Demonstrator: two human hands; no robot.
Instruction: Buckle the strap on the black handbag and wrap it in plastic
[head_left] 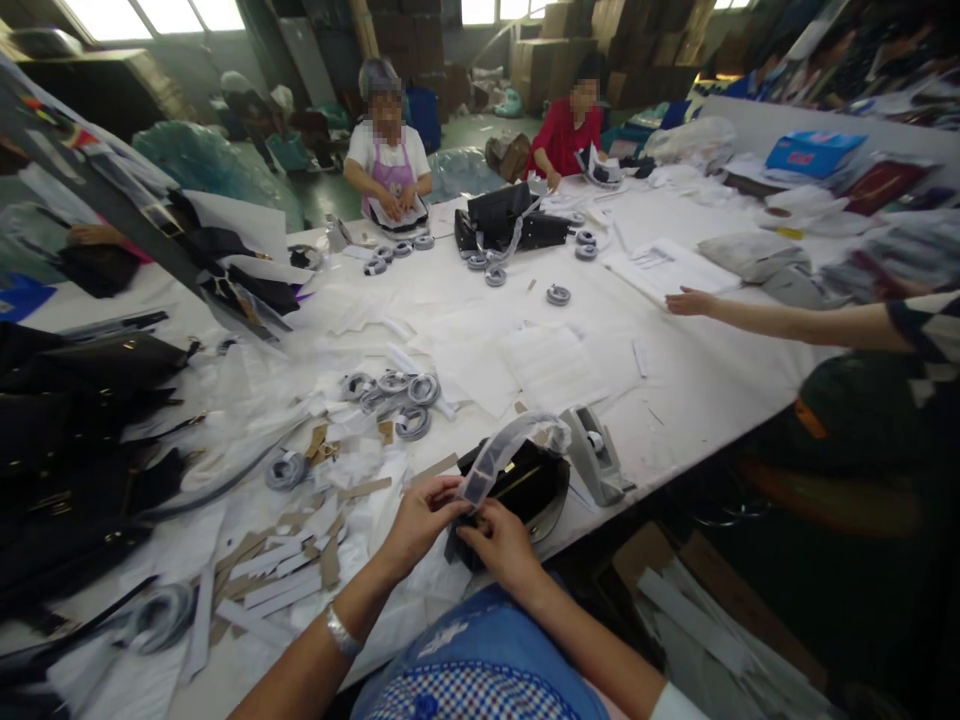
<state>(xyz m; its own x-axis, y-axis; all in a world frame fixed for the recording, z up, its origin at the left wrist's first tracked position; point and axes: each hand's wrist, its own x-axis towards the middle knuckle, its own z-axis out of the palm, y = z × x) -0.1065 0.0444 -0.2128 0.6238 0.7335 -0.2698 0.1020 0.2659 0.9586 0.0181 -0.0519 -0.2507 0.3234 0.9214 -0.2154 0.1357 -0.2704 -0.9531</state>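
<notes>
A black handbag [529, 485] stands at the near edge of the white table [675, 380]. Its handle [502, 450] is wrapped in grey-white foam sheet and arches over the bag. My left hand [420, 520] pinches the lower end of the wrapped handle, fingers closed on the foam. My right hand [499, 540] is closed on the same end, right beside the left, against the bag's side. A silver bracelet [341, 632] sits on my left wrist.
A grey tape dispenser [596, 455] stands just right of the bag. Rolls of wrap [394, 392], cardboard strips [270, 570] and paper scraps lie to the left. Black bags [82, 420] pile at far left. A co-worker's arm [757, 318] reaches in from the right; two people work at the far end.
</notes>
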